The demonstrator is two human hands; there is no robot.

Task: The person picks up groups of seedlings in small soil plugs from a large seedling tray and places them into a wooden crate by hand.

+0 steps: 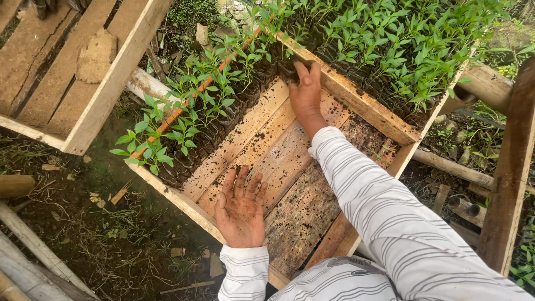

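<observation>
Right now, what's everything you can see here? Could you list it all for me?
Wooden crate: one, brown, centre, partly filled, soil crumbs on its slat floor.
Seedlings in small dark pots: many, green leaves, in rows along the crate's far-left side.
Second tray of seedlings: one, densely green, top right beyond the crate.
Empty wooden crate: one, pale brown, top left.
Wooden poles: a few, grey-brown, lying on the ground at lower left.
Wooden post: one, brown, right edge.
Muddy ground: dark, with scraps and grass, left and below.
Left hand: open, palm up, soiled, above the crate's near edge.
Right hand: in a striped sleeve, reaching to the dark pots at the crate's far corner.
</observation>
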